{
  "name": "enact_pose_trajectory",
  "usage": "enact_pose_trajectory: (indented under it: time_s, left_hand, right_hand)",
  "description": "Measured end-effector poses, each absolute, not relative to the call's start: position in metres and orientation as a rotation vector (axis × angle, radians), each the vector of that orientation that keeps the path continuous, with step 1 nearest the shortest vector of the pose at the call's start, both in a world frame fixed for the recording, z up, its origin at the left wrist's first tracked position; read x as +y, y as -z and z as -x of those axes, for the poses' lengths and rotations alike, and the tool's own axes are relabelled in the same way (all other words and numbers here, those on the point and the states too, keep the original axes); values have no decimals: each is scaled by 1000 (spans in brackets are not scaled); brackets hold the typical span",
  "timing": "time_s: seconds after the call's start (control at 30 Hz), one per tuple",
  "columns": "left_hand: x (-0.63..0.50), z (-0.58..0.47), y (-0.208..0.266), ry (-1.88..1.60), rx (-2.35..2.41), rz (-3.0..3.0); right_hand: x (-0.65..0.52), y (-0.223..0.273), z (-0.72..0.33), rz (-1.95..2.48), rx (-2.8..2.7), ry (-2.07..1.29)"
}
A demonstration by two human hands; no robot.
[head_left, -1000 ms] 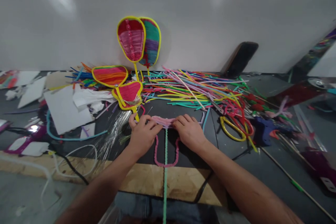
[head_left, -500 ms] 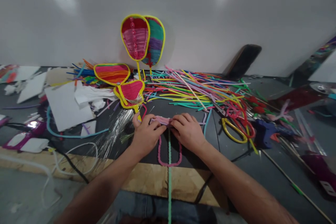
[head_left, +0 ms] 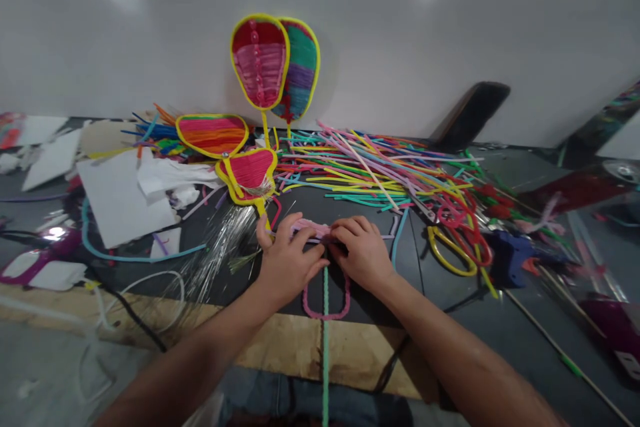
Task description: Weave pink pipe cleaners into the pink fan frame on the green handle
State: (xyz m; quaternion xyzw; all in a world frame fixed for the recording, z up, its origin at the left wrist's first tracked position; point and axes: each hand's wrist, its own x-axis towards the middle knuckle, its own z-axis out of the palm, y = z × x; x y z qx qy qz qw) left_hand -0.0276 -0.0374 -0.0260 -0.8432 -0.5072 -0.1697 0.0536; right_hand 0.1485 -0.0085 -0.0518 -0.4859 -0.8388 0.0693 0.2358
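A pink pipe-cleaner frame point(head_left: 326, 315) lies at the table's front edge, with a mint-green pipe-cleaner stem point(head_left: 325, 353) running down its middle towards me. Pale pink and lilac pipe cleaners point(head_left: 311, 228) cross the frame's far end. My left hand point(head_left: 290, 255) is closed on the left part of these, thumb and fingers bent at the near side. My right hand point(head_left: 361, 250) pinches the same strands near the centre, its fingers pressed together. The fingers hide where the strands meet the stem.
Finished yellow-rimmed fans point(head_left: 260, 61) lean on the white wall. Many loose pipe cleaners point(head_left: 370, 167) spread behind my hands. To the right lie yellow-handled scissors point(head_left: 453, 252) and a blue tool point(head_left: 510, 257); a dark phone point(head_left: 473, 117) leans behind. White card point(head_left: 125, 203) and silver tinsel point(head_left: 215, 240) are left.
My left hand has shifted slightly, its fingers lifting and spreading a little from the pink strands. My right hand stays in nearly the same place. The view has tilted slightly.
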Motion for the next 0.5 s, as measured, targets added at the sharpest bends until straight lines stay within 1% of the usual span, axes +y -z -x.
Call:
enact_pose_trajectory:
  time_s: [0.3, 0.5]
  left_hand:
    - [-37, 28, 27, 570, -1501, 2579]
    - [-28, 30, 26, 592, -1561, 2463]
  right_hand:
    - [-9, 54, -149, 1315, -2284, -152]
    - [-6, 53, -153, 1247, -2324, -181]
